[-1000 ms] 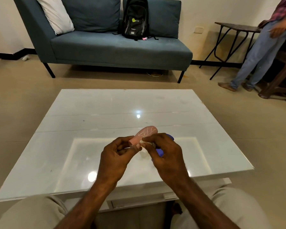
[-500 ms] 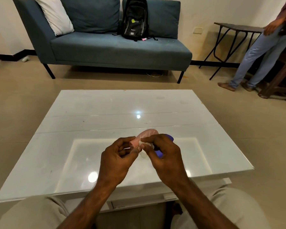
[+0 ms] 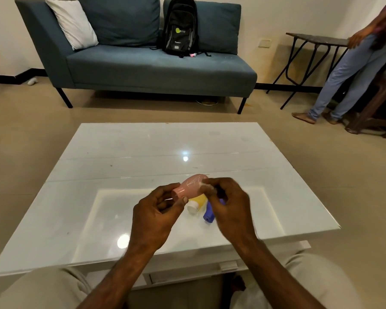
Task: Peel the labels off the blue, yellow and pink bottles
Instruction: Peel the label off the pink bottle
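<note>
Yellow bottle (image 3: 199, 200), hidden earlier, now shows under raised pink bottle (image 3: 191, 188). Left hand (image 3: 154, 217) grips pink bottle's cap end; right hand (image 3: 228, 205), blurred, pinches whitish label (image 3: 204, 188) at 3 o'clock. Blue bottle (image 3: 208, 214) at 5 o'clock on table (image 3: 143, 152), half hidden.

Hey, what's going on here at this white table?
A seated person's left hand grips the neck end of a small pink plastic bottle, held above the glossy white table. The right hand pinches a whitish label on its side, apparently peeling it. A yellow bottle with a white cap and a blue bottle lie on the table beneath the hands.
</note>
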